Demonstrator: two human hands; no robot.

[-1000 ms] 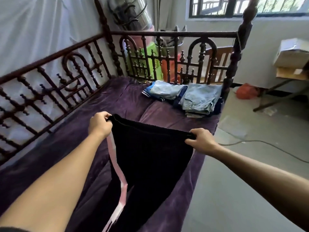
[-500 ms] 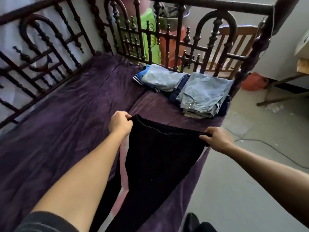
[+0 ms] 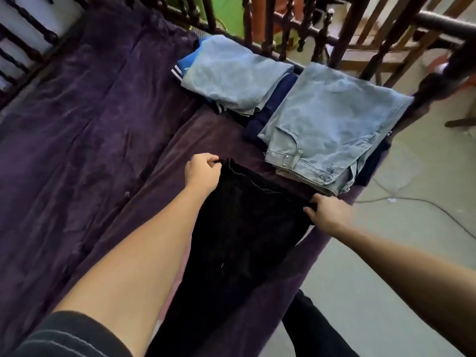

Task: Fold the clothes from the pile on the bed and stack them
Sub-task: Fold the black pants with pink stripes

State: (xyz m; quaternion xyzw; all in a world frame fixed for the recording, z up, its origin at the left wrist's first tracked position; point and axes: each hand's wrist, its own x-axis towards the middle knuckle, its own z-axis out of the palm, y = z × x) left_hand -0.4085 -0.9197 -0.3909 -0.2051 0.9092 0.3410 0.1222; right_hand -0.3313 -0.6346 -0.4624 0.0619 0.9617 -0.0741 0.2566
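A black garment (image 3: 239,235) lies low over the purple bed cover (image 3: 85,130), stretched between my hands. My left hand (image 3: 202,171) grips its top left corner. My right hand (image 3: 328,213) pinches the top right corner near the bed's right edge. A pink strip of the garment shows faintly under my left forearm. Just beyond my hands lies a folded stack topped by light blue jeans (image 3: 327,124). Further back sits a second folded stack with a pale denim piece (image 3: 231,73) over blue striped clothing.
A dark carved wooden bed rail (image 3: 286,29) runs along the far end and the left side. A thick bedpost (image 3: 448,70) stands at the right corner. Grey floor with a thin cable (image 3: 412,202) lies to the right. My dark trouser leg (image 3: 311,331) stands beside the bed.
My hands have lowered the black garment toward the bed and carried it forward, closer to the folded jeans. The view has tilted further down.
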